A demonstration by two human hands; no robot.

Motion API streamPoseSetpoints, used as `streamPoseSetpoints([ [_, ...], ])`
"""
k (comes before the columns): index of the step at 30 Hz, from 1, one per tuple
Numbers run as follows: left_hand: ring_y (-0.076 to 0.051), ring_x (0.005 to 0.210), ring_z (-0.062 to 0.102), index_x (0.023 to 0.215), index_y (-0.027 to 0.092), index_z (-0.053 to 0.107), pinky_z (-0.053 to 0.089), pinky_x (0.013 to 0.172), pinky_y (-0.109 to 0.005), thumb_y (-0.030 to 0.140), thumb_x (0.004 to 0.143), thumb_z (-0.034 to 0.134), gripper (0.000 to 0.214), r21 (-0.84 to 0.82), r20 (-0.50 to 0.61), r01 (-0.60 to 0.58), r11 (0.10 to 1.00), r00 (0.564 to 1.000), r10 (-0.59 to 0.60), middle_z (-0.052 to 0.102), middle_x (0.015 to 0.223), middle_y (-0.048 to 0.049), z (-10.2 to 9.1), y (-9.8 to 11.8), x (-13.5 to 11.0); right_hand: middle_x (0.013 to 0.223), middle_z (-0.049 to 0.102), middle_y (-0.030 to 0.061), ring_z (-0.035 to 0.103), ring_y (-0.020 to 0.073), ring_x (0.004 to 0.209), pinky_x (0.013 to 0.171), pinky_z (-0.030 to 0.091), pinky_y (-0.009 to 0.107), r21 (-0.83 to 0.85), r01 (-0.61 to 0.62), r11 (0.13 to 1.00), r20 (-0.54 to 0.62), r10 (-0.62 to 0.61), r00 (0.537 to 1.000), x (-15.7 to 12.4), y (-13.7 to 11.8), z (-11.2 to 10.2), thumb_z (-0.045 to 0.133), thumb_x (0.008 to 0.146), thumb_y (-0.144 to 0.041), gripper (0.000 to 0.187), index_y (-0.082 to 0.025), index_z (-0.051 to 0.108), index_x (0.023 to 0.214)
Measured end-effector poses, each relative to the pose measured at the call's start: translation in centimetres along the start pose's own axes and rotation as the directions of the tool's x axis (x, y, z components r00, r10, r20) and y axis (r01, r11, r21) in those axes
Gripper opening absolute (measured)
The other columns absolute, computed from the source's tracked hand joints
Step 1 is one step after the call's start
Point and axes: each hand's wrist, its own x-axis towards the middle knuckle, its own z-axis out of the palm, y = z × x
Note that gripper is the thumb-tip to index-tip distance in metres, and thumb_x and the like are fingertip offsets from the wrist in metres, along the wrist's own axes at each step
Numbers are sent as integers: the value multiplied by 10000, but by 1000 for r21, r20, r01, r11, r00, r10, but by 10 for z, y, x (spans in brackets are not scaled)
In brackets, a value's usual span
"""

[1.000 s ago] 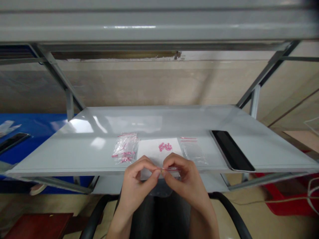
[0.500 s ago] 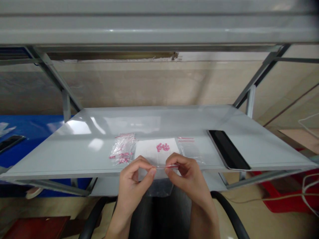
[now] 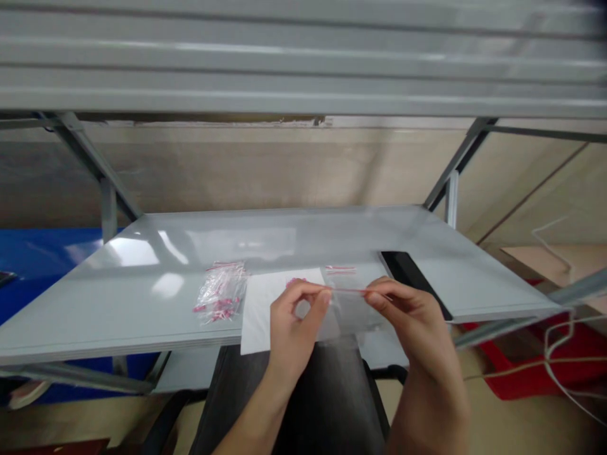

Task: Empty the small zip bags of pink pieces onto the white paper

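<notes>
My left hand and my right hand pinch the top edge of a small clear zip bag from either side, its red seal strip stretched between my fingertips. Below my left hand lies a white paper sheet, with a cluster of pink beads mostly hidden behind my fingers. To its left sits a clear bag of pink-and-clear small parts. Another clear bag with red strips lies behind the held bag, partly hidden.
All this lies on a pale grey shelf board of a metal rack, with a black tablet at its right. Another grey shelf runs overhead. A blue surface lies left, and a red crate with white cable lies low right.
My hands have moved apart, from close together at the bag's seal to either end of it. The view has tilted, and the paper sheet appears shifted left.
</notes>
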Motion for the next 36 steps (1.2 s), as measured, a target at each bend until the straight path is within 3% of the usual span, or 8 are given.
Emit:
streamPoseSetpoints([
  [4,-167,739,650,944,154,723,529,744,-295,258,887,657,135,32,7,10,999,1000,-10,725,819,-45,30,-13,28,668,717,66,633,202,619,595,508,313,-292,-66,954,-125,30,992,34,14,-13,651,794,-430,288,-166,765,801],
  [9,-143,671,559,1291,174,619,497,719,-310,275,888,665,419,177,-3,-35,984,999,36,710,939,-40,38,-30,36,719,761,94,667,219,647,638,506,314,-436,-74,897,-81,43,996,63,37,-3,606,762,-347,238,-160,753,742],
  [14,-136,641,533,1179,212,682,486,712,-313,186,861,645,321,289,68,-135,948,990,120,718,953,-27,21,-28,21,728,758,108,687,255,710,685,493,332,-553,-105,827,-119,46,992,64,42,-6,604,781,-335,214,-182,733,703],
  [18,-167,727,566,1164,210,665,491,741,-314,185,917,572,265,350,36,-189,918,981,188,691,907,-30,-16,-15,5,888,757,164,677,291,809,735,476,370,-587,-83,806,-173,-24,985,47,23,-11,512,888,-426,359,-150,739,852],
  [23,-221,924,642,1099,212,673,492,876,-363,209,961,524,204,597,-113,-206,776,935,335,708,1041,-67,-86,-16,-8,863,754,83,653,240,795,760,483,352,-432,152,889,94,-123,988,19,-8,62,528,964,-365,268,-190,728,930],
  [29,-322,1036,669,1148,168,645,518,905,-479,243,857,562,312,702,-198,-19,712,955,221,713,1117,-134,-156,-34,-12,1105,738,119,558,289,1139,959,447,446,-295,470,832,578,-236,781,-6,-22,197,509,957,-116,302,-165,652,1218],
  [32,-309,976,699,1052,185,684,546,872,-467,247,812,590,264,696,-195,-2,718,962,191,746,1056,-109,-171,-36,-15,1094,727,122,547,307,1132,959,444,478,-278,426,861,591,-196,782,-17,-22,214,545,975,-172,243,-172,648,1195],
  [36,-278,907,708,902,204,692,553,846,-432,324,864,607,152,655,-277,25,755,938,209,755,955,-83,-171,-38,-16,1226,674,65,544,246,1186,1048,424,418,-14,295,955,538,-242,808,-35,-21,196,576,976,-170,252,-246,635,1209],
])
